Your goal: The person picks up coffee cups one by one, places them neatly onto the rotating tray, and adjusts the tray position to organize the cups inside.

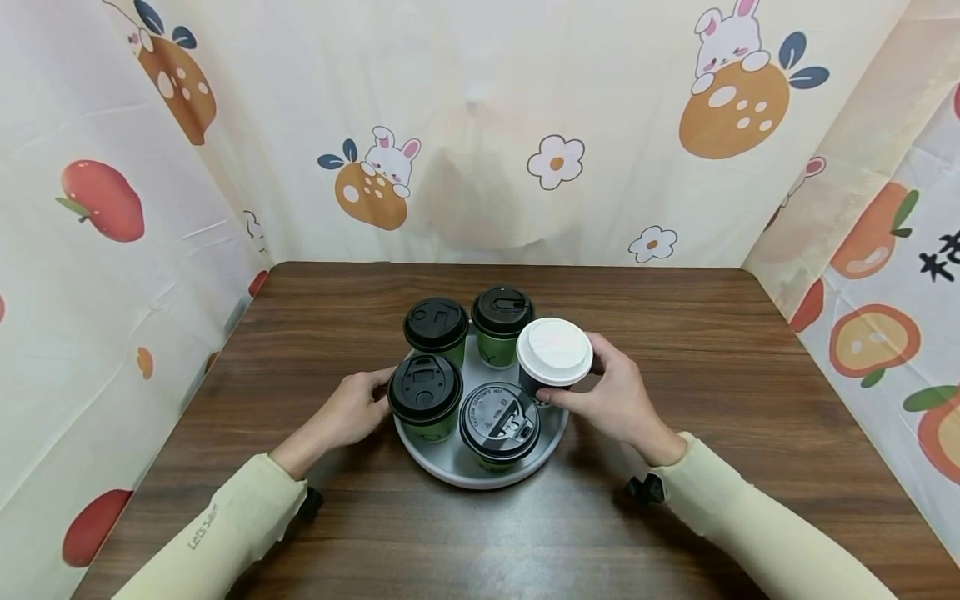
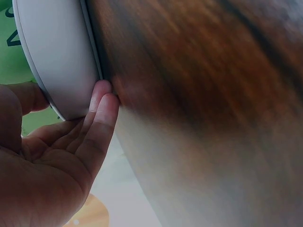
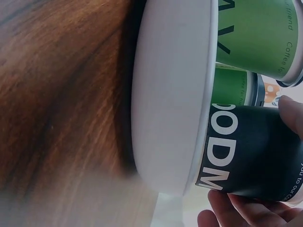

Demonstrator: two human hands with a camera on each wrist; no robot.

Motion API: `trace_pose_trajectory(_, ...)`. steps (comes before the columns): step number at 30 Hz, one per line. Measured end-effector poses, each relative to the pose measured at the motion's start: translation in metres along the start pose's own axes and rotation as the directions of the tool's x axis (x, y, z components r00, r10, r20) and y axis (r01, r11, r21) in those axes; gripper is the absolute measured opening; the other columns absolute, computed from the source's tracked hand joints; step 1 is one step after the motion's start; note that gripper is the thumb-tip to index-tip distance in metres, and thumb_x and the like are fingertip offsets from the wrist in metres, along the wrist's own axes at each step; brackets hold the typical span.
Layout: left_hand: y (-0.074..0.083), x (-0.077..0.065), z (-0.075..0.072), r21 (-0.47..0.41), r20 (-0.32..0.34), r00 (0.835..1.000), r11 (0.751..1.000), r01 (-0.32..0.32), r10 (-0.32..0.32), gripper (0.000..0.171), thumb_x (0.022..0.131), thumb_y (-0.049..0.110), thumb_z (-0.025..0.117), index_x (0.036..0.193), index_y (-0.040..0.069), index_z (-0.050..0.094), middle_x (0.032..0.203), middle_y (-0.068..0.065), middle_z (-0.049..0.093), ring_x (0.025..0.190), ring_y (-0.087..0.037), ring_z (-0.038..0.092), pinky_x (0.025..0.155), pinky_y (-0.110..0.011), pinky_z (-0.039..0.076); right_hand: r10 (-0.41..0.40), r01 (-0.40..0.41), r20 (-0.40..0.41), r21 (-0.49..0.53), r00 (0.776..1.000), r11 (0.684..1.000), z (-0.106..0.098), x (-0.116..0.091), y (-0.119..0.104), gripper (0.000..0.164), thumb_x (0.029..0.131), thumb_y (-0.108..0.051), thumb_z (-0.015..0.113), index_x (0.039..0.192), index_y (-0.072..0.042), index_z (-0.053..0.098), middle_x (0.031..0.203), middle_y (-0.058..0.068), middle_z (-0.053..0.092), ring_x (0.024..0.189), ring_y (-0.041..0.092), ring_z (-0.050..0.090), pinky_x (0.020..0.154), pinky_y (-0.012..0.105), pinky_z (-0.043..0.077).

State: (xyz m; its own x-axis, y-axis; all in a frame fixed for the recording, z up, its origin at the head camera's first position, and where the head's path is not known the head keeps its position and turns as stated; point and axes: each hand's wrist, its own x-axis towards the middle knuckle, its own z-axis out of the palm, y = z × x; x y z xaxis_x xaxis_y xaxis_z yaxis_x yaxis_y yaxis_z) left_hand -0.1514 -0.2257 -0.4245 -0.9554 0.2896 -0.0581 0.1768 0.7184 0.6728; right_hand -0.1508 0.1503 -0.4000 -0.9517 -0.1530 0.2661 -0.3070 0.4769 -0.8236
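Note:
A round grey tray (image 1: 450, 473) stands on the table with several lidded paper coffee cups on it. My left hand (image 1: 354, 408) pinches the tray's left edge, its thumb over the rim and its fingers along the thick side wall (image 2: 57, 52). At the tray's right, my right hand (image 1: 611, 396) grips a black cup (image 3: 251, 151) with a white lid (image 1: 555, 350), thumb and fingers on opposite sides. Green cups with black lids are at front left (image 1: 425, 392), back left (image 1: 437, 325) and back (image 1: 502, 312). Nearest the front is a cup with a printed dark lid (image 1: 500, 423).
The brown wooden table (image 1: 637, 517) reaches out around the tray on all sides. A patterned cloth curtain (image 1: 480, 92) rises behind the table's far edge and along both sides.

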Motion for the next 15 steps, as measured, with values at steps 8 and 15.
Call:
trace_pose_trajectory(8, 0.0002, 0.0001, -0.0001, 0.003, 0.003, 1.000, 1.000, -0.003, 0.003, 0.046, 0.101, 0.008, 0.057, 0.147, 0.000, 0.054, 0.133, -0.016, 0.066, 0.098, -0.024, 0.059, 0.082, -0.039, 0.048, 0.009, -0.009, 0.035, 0.000, 0.999, 1.000, 0.0034, -0.0003, 0.0049, 0.083, 0.064, -0.028, 0.101, 0.136, -0.016, 0.061, 0.122, 0.000, 0.070, 0.104, 0.016, 0.065, 0.088, 0.026, 0.051)
trace_pose_trajectory(15, -0.0005, 0.0004, 0.0004, 0.009, 0.001, 1.000, 1.000, -0.004, 0.004, 0.047, 0.101, 0.007, 0.057, 0.147, 0.000, 0.054, 0.136, -0.018, 0.064, 0.108, -0.024, 0.060, 0.087, -0.041, 0.049, -0.005, 0.005, 0.048, 0.006, 0.999, 1.000, 0.0060, -0.0009, 0.0079, 0.084, 0.063, -0.025, 0.101, 0.136, -0.015, 0.061, 0.123, 0.000, 0.069, 0.105, 0.017, 0.065, 0.088, 0.025, 0.052)
